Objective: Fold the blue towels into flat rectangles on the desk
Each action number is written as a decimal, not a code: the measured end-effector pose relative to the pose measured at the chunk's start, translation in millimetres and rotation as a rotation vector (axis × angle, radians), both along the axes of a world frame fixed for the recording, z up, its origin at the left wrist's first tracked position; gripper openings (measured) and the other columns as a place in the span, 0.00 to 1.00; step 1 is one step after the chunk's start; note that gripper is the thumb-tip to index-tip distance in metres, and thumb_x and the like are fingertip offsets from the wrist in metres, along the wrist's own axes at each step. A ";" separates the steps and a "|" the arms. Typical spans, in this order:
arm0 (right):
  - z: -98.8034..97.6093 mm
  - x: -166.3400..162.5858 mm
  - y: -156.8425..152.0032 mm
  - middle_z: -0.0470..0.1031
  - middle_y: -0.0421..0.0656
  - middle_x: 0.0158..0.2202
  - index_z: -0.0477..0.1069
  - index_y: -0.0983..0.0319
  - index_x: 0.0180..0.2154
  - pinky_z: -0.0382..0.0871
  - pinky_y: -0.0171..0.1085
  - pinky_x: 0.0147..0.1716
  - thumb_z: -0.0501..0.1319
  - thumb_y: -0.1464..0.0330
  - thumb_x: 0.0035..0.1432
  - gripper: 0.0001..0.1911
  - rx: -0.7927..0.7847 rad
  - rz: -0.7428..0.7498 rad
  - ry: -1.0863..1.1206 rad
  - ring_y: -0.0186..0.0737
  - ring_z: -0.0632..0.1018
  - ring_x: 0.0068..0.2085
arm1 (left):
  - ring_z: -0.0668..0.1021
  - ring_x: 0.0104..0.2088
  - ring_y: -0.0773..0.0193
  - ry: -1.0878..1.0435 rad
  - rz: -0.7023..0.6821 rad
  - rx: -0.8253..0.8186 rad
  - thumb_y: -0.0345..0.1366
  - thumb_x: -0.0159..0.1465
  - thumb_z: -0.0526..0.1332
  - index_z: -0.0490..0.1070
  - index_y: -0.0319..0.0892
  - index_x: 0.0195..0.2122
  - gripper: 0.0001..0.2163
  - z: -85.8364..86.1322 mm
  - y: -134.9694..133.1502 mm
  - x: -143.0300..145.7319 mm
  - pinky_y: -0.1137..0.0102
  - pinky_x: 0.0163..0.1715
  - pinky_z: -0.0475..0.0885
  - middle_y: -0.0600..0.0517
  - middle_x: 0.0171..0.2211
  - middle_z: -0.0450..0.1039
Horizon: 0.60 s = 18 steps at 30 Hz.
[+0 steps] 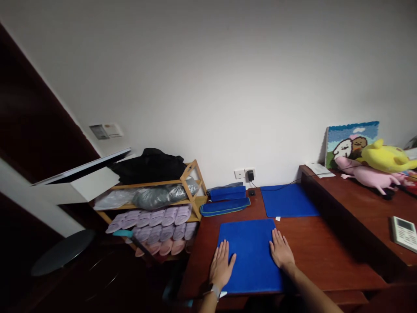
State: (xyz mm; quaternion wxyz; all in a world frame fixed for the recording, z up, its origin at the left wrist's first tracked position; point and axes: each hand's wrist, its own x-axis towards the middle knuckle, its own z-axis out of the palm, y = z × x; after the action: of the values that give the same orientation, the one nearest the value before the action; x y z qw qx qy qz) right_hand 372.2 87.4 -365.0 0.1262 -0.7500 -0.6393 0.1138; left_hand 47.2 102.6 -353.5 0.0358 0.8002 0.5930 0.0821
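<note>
A blue cloth point(249, 254) lies spread flat on the brown wooden table point(312, 243) in front of me. My left hand point(222, 265) rests on its left edge, palm down, with the thumb apart from the other fingers. On the right edge of the cloth lies my right hand point(281, 249), also palm down with the fingers stretched out. Neither hand grips anything. A second blue cloth point(289, 200) is laid flat farther back on the right. Folded blue cloths point(224, 206) sit at the table's back left corner.
Left of the table stands a wooden rack point(192, 191) with several slippers point(163, 217) and a black bag point(151, 165). A charger point(250, 174) with a cable is plugged into the wall. The raised right surface holds plush toys point(368, 174) and a white remote-like device point(404, 232).
</note>
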 end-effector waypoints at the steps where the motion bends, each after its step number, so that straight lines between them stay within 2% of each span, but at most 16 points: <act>1: 0.7 -0.1 1.2 0.46 0.49 0.76 0.47 0.72 0.73 0.42 0.48 0.73 0.37 0.59 0.71 0.37 -0.009 -0.003 -0.003 0.46 0.49 0.75 | 0.53 0.75 0.52 -0.003 -0.003 0.008 0.57 0.74 0.40 0.43 0.45 0.76 0.34 -0.3 -1.1 -0.8 0.50 0.73 0.54 0.48 0.76 0.46; 5: 5.9 -1.0 -1.6 0.46 0.49 0.76 0.47 0.71 0.73 0.42 0.50 0.73 0.37 0.59 0.71 0.37 -0.048 0.002 -0.024 0.47 0.50 0.75 | 0.53 0.75 0.53 -0.011 0.004 0.000 0.58 0.74 0.39 0.46 0.41 0.76 0.36 2.8 -3.1 5.1 0.51 0.73 0.52 0.47 0.76 0.47; 8: 3.6 -2.1 -18.5 0.47 0.48 0.76 0.48 0.69 0.74 0.42 0.51 0.73 0.36 0.58 0.71 0.36 -0.039 0.016 -0.031 0.46 0.49 0.75 | 0.53 0.75 0.53 -0.020 0.007 0.000 0.59 0.74 0.38 0.48 0.39 0.75 0.37 4.5 -2.6 6.4 0.53 0.73 0.52 0.46 0.76 0.47; 13: -4.7 -5.7 -54.9 0.47 0.47 0.76 0.48 0.68 0.74 0.43 0.52 0.73 0.37 0.57 0.72 0.36 -0.030 0.024 -0.009 0.47 0.49 0.75 | 0.54 0.74 0.53 -0.027 0.000 0.030 0.58 0.74 0.39 0.49 0.41 0.75 0.36 1.8 -0.2 6.1 0.52 0.73 0.53 0.46 0.75 0.49; 18: 2.4 -9.2 -63.8 0.46 0.47 0.76 0.47 0.69 0.74 0.42 0.51 0.74 0.38 0.58 0.72 0.36 -0.027 0.020 -0.015 0.46 0.49 0.75 | 0.55 0.74 0.52 -0.011 0.001 0.041 0.58 0.74 0.39 0.49 0.41 0.75 0.35 -1.3 2.2 5.7 0.52 0.73 0.53 0.46 0.75 0.50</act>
State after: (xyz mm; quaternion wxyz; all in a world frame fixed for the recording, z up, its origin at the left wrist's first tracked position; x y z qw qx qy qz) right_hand 363.0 23.6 -362.6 0.1101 -0.7460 -0.6460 0.1182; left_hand 52.9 104.8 -354.8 0.0224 0.8000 0.5915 0.0986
